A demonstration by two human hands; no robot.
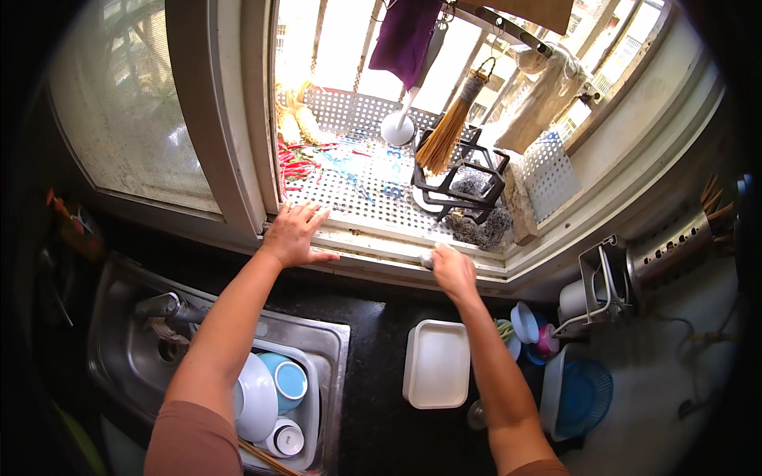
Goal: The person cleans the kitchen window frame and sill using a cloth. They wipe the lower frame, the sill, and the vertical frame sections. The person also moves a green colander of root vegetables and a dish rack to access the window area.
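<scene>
My left hand (296,234) rests with spread fingers on the left part of the white window sill track (369,247), holding nothing. Farther right along the same track, my right hand (454,269) is closed on a small whitish wad (426,260), perhaps a cloth or tissue; most of it is hidden by the fingers. Just beyond the track lies a perforated metal shelf (363,199) with red chili peppers (296,166) at its left. A black pot stand (461,184) and grey scouring pads (482,229) sit on it near my right hand.
A straw brush (452,128) and a purple cloth (406,38) hang above the shelf. Below left, a steel sink (336,357) holds a tub of bowls and cups. A white plastic container (439,364), small bowls (524,322) and a blue basket (586,392) occupy the dark counter.
</scene>
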